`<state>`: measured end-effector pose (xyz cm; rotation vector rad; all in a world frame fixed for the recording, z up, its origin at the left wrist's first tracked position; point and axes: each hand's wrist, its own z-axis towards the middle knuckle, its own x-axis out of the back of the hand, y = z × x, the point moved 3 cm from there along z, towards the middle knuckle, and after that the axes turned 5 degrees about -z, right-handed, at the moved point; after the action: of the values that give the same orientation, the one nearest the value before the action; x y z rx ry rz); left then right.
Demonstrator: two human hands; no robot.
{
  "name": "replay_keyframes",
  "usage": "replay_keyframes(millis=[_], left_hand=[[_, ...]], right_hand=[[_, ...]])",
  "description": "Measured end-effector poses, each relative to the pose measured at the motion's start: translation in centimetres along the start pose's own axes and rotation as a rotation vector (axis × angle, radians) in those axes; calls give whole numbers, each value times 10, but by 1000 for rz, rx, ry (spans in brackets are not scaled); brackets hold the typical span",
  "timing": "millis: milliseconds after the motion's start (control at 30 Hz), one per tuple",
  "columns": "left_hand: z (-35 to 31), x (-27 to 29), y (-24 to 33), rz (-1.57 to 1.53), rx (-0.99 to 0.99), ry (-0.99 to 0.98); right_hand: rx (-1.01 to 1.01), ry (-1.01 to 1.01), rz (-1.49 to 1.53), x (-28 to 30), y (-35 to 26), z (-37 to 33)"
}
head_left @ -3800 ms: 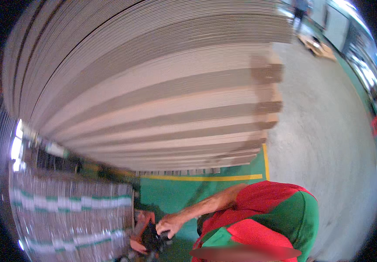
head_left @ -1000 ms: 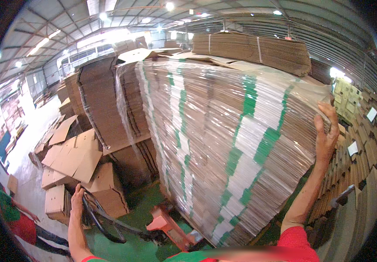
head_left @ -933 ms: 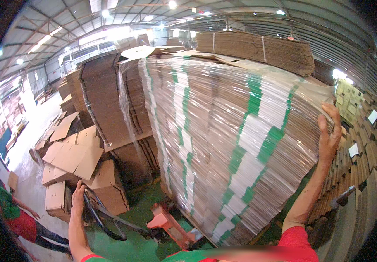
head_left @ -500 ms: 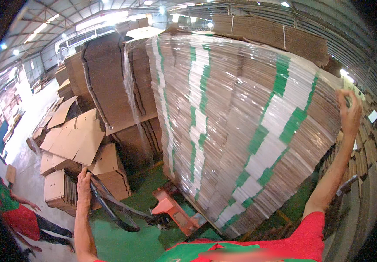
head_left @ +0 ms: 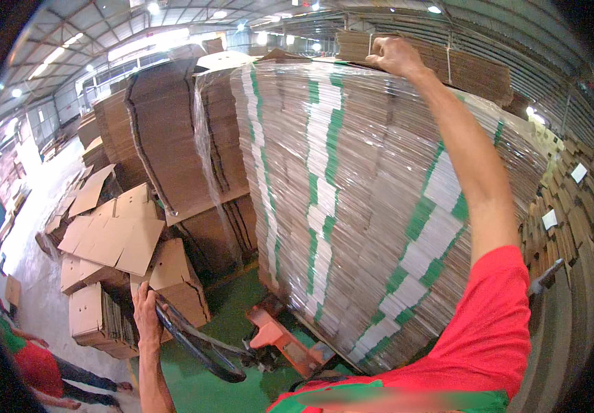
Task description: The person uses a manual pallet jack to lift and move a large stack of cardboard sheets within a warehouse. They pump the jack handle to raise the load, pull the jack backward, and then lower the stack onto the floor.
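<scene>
My left hand [head_left: 146,315] is closed round one end of the black loop handle [head_left: 197,347] of an orange pallet jack [head_left: 284,336]. The jack stands at the base of a tall stack of flat cardboard [head_left: 359,179] wrapped in clear film, with white and green bands running down its side. My right arm reaches up across the stack. At its top edge my right hand [head_left: 398,58] is closed with curled fingers, against or just above the film; whatever lies in the fingers is hidden.
Loose cardboard pieces [head_left: 111,241] and cardboard bundles [head_left: 97,313] lie at the left. Behind them stands a tall brown cardboard stack [head_left: 173,138]. More cardboard stacks [head_left: 568,227] line the right side. Another person [head_left: 42,365] is at the lower left, on the grey floor.
My right hand has moved from the stack's right corner leftward and up to its top edge. My left hand, still on the handle, has shifted slightly down and right in view.
</scene>
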<state>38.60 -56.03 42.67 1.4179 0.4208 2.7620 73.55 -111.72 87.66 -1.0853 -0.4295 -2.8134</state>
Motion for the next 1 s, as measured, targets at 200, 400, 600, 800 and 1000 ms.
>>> replay_keyframes(millis=[200,400,600,800,1000], left_hand=[[-1,4,9,-43,55,34],[-1,-2,3,-14,95,49],[-1,-8,-4,17,142,18],[-3,-10,-6,-64,132,35],[-2,-9,-10,-12,147,22]], right_hand=[[-88,-141,-74,-60,-2,43],[67,-256,-90,-70,2,74],[203,-215,-132,-58,-3,78],[347,18,-375,-61,-19,80],[322,221,-521,-51,16,93]])
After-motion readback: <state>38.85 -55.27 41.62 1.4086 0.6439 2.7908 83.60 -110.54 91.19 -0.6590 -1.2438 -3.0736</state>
